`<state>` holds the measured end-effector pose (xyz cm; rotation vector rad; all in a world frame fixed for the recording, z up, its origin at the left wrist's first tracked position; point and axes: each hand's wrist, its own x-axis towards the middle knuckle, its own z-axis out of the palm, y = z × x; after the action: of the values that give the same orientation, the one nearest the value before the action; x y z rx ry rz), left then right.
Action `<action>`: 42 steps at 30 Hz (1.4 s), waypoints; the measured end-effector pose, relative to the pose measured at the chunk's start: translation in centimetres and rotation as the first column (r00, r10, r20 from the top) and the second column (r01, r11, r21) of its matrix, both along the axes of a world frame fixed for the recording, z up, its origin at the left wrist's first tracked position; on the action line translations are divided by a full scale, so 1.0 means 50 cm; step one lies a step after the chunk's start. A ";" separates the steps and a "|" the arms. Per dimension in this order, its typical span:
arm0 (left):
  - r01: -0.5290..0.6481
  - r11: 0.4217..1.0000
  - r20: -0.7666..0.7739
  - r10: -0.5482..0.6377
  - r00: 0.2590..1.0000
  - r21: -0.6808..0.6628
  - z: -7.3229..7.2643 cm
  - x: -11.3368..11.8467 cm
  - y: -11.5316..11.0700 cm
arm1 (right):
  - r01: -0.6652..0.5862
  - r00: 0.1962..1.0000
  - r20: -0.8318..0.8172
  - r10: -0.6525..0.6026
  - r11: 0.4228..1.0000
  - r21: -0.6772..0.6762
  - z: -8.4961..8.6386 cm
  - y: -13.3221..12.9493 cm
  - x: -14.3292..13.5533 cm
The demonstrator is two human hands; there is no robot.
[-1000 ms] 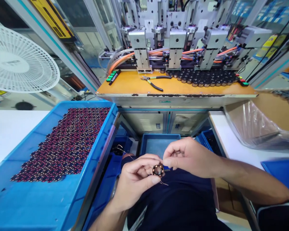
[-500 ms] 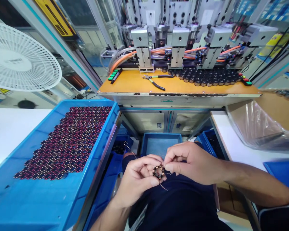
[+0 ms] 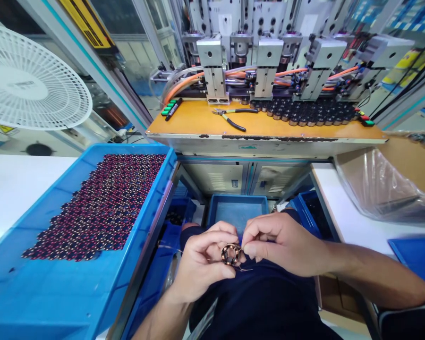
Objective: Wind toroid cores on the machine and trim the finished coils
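Note:
Low over my lap, my left hand [image 3: 206,257] grips a small ring-shaped motor stator [image 3: 230,255] wound with copper wire, its round opening facing up toward me. Thin wire ends stick out from the stator, one low on its right side and another trailing left behind my left hand. My right hand [image 3: 274,241] is closed at the stator's right edge, thumb and forefinger pinched together. A wire end seems to lie in that pinch, though the fingertips mostly hide it.
A blue tray [image 3: 56,293] of tightly packed stators stands at left. Ahead, cutting pliers [image 3: 233,118], markers [image 3: 172,109] and rows of black-and-copper parts [image 3: 304,113] lie on the orange machine ledge [image 3: 194,125]. A blue bin [image 3: 239,210] sits below; a plastic-lined box [image 3: 382,184] is at right.
The stator has turned slightly and shifted a little left in my left hand. Its lower wire end now points more to the right, and the wire at the left hangs lower.

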<state>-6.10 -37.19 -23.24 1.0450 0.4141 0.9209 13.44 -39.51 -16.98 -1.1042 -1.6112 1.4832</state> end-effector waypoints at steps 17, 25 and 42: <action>0.122 0.970 0.145 -0.093 0.985 -0.208 -0.001 0.012 -0.009 | -0.214 0.948 0.302 -0.103 0.496 0.841 -0.025 0.021 0.026; 0.210 0.937 0.195 -0.159 0.968 -0.280 -0.002 0.015 -0.012 | -0.163 0.981 0.191 -0.019 0.447 0.880 -0.040 0.030 0.017; -0.060 0.995 0.088 0.053 0.995 0.082 -0.006 0.021 0.005 | 0.077 0.959 0.072 -0.274 0.498 0.864 -0.055 0.000 -0.013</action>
<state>-5.04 -36.95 -23.53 1.0712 0.3373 1.0369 12.79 -39.50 -19.71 -0.7724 -1.9428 0.2639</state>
